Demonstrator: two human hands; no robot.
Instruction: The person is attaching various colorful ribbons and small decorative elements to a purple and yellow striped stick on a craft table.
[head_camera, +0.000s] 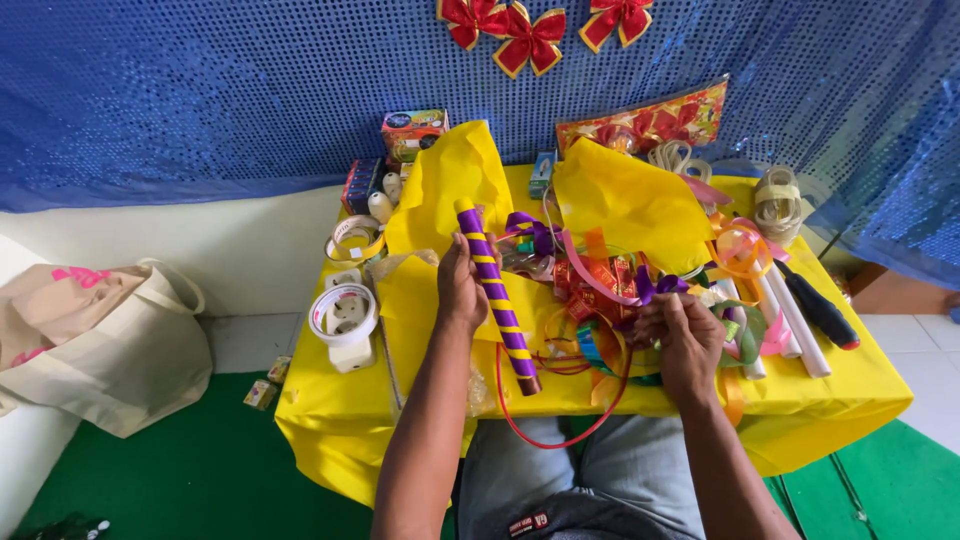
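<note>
On the yellow-covered desk (860, 385), in front of a blue sequined backdrop (200, 90), the left hand (461, 288) has its grip clenched around a tube wrapped in purple and yellow spiral stripes (497, 296). The tube lies slanted, its upper end pointing toward the backdrop and its lower end near the desk's front edge. The right hand (688, 340) sits over a tangle of coloured ribbons (600, 290), its fingers pinched on a ribbon strand, though which strand cannot be told. A thin red ribbon loop (545, 425) hangs from the tangle over the desk's front edge, between the two forearms.

Sheets of yellow paper (630, 200) stand crumpled behind the hands. Left of the left hand sits a roll of tape (343, 312) on a white power strip (352, 352), with another tape roll (354, 238) further back. Right of the right hand lie white tubes (800, 335) and a black-handled tool with a red tip (820, 308). Three red bows (530, 30) hang on the backdrop. A beige cloth bag (100, 340) rests on the floor to the left.
</note>
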